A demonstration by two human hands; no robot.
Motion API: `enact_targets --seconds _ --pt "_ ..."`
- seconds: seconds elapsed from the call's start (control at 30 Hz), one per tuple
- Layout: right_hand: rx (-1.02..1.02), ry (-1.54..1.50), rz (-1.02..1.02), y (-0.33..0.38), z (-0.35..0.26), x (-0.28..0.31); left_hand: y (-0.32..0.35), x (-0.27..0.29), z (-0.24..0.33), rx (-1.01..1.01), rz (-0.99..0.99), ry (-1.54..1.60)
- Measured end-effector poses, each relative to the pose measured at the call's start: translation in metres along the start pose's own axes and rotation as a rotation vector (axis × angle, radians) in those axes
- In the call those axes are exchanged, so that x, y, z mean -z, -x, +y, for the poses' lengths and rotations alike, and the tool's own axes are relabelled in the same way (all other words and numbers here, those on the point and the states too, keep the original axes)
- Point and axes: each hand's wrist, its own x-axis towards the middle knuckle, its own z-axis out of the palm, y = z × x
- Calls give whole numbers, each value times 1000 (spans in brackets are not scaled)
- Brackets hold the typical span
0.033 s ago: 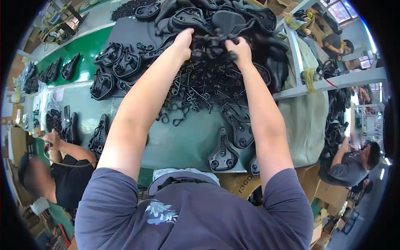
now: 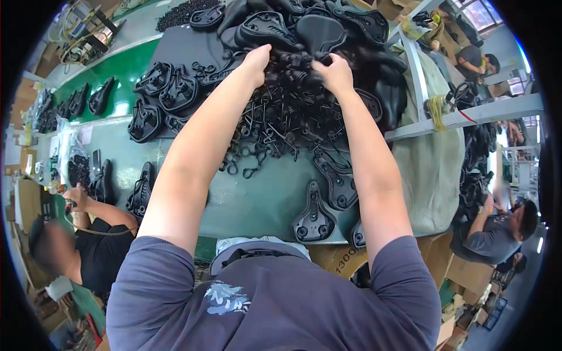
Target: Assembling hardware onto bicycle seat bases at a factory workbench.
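My left hand [image 2: 257, 63] reaches to the far side of a heap of black wire-like metal fittings [image 2: 278, 123], fingers drawn together at its edge; what they hold is hidden. Across from it, my right hand [image 2: 335, 74] has its fingers curled around something dark and blurred. Between the two hands lie small black parts [image 2: 293, 60], too smeared to name. Just beyond them rest black bicycle saddles, one with its underside up [image 2: 266, 29] and one smooth side up [image 2: 319, 32].
More upturned saddles lie on the left [image 2: 178, 88] and near the front edge [image 2: 314, 219] of the green table [image 2: 252, 205]. A white metal frame [image 2: 468, 117] and a draped pale sheet [image 2: 436, 181] border the right. Co-workers sit at left [image 2: 102, 251] and right [image 2: 494, 234].
My right hand has shifted slightly left, and the dark piece showing below its fingers is no longer visible. The left hand has dipped slightly toward me.
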Motion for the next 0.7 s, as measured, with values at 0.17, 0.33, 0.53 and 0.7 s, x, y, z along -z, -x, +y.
enact_targets --seconds 0.17,0.33,0.53,0.7 --pt "34 75 -114 -1 41 -11 -52 54 -30 -59 65 -356" --pt "240 -145 139 91 112 -21 -33 95 -57 -303 420 -313" --pt "140 -188 55 271 147 -5 92 178 -142 -564 365 -456" --pt "215 -212 -161 355 129 -7 239 225 -248 -620 184 -1131"
